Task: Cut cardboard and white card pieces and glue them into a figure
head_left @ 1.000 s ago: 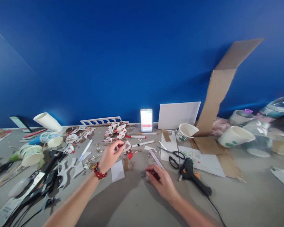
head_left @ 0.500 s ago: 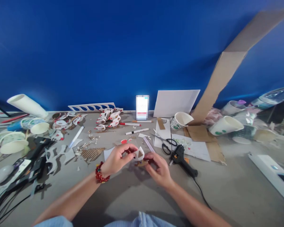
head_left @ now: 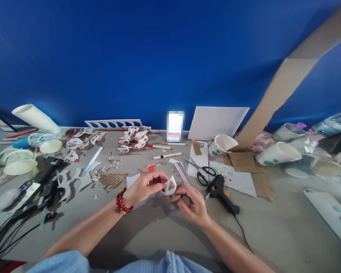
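My left hand (head_left: pixel 143 187), with a red bead bracelet at the wrist, pinches a small white paper cut-out (head_left: pixel 172 185) with a pointed top and an opening in its middle. Right below it is a small brown cardboard piece (head_left: pixel 172 198), gripped at its right end between the thumb and fingers of my right hand (head_left: pixel 193 204). The two pieces touch or nearly touch; their contact is too small to tell. To the right lie a black hot glue gun (head_left: pixel 220 193) and black-handled scissors (head_left: pixel 206 174).
Behind my hands are small white figures with red tips (head_left: pixel 140 139), markers (head_left: pixel 167 156) and a lit screen (head_left: pixel 175 127). Paper cups (head_left: pixel 223 144) and cardboard (head_left: pixel 241 161) are on the right. Cables, paper scraps and corrugated cardboard (head_left: pixel 113 181) lie left. The glue gun's cord (head_left: pixel 243 231) runs toward me.
The view has shifted slightly, so the table things sit a little differently in frame. The white cut-out has turned slightly, showing more of its opening. Both hands keep their hold.
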Tool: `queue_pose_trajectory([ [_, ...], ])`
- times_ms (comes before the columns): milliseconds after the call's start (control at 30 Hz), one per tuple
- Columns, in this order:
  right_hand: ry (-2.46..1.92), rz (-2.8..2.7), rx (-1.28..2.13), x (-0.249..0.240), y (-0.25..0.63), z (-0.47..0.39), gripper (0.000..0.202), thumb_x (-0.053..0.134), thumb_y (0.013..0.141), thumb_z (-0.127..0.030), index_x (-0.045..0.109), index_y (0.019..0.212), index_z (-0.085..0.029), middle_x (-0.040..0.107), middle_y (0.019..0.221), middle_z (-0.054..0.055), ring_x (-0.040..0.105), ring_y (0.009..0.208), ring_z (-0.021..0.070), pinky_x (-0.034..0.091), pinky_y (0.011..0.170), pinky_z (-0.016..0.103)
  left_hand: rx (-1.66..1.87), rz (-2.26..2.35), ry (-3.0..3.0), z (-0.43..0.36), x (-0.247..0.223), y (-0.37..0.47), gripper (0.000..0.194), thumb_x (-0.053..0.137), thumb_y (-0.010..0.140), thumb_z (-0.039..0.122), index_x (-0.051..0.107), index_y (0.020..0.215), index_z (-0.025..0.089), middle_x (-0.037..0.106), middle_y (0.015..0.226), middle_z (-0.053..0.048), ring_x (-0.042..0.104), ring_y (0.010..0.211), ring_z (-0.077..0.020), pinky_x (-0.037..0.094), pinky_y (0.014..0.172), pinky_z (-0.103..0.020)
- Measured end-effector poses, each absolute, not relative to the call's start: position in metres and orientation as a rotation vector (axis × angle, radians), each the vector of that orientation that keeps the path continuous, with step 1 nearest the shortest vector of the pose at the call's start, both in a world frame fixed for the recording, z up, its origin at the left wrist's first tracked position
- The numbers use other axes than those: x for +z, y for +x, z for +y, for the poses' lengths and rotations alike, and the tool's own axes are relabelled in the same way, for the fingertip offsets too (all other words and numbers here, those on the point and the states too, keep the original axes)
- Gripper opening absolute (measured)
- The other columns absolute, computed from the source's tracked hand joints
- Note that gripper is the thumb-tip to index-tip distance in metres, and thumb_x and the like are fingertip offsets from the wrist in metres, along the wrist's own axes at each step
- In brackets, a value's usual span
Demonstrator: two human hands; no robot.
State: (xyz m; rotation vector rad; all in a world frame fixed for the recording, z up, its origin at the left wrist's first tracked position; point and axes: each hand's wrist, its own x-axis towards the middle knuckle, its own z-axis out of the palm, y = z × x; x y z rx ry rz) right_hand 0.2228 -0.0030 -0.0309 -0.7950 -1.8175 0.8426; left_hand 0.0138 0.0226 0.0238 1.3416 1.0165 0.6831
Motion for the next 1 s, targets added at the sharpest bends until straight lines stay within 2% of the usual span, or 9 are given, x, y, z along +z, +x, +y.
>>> queue_pose_trajectory([
  [200, -0.834, -1.808, 0.911, -0.029, 0.224, -0.002, 0.015, 0.055, 0.085, -0.013, 0.056, 0.096, -0.022, 0.061, 0.085, 0.003, 0.059, 0.075, 0.0165, 0.048, 0.067, 0.026, 0.727, 1.073, 1.464, 0.022, 0.027, 0.014, 0.015, 0.058, 0.085, 0.025, 0.066, 0.095, 0.016, 0.069, 0.09, -0.003, 0.061, 0.08, -0.015, 0.048, 0.074, -0.024],
  [367, -0.803, -1.812, 0.954, -0.028, 0.222, -0.002, 0.019, 0.059, 0.084, -0.015, 0.056, 0.101, -0.023, 0.06, 0.088, 0.002, 0.058, 0.075, 0.0151, 0.049, 0.065, 0.024, 0.751, 1.118, 1.616, 0.018, 0.032, 0.014, 0.014, 0.055, 0.086, 0.021, 0.066, 0.094, 0.017, 0.069, 0.088, -0.003, 0.06, 0.078, -0.0145, 0.047, 0.071, -0.024],
  [633, -0.797, -1.827, 0.921, -0.03, 0.221, -0.001, 0.012, 0.059, 0.084, -0.016, 0.056, 0.093, -0.022, 0.059, 0.081, 0.001, 0.056, 0.07, 0.0137, 0.048, 0.063, 0.023, 0.751, 1.13, 1.684, 0.016, 0.028, 0.017, 0.014, 0.055, 0.085, 0.021, 0.066, 0.092, 0.017, 0.07, 0.089, -0.002, 0.061, 0.08, -0.0144, 0.047, 0.073, -0.023],
  [1000, -0.822, -1.829, 0.875, -0.029, 0.221, -0.003, 0.003, 0.055, 0.086, -0.019, 0.056, 0.088, -0.021, 0.06, 0.077, 0.002, 0.058, 0.068, 0.0156, 0.049, 0.061, 0.025, 0.699, 1.061, 1.385, 0.021, 0.021, 0.014, 0.016, 0.058, 0.082, 0.02, 0.067, 0.095, 0.016, 0.069, 0.088, -0.003, 0.062, 0.077, -0.0143, 0.049, 0.072, -0.024],
])
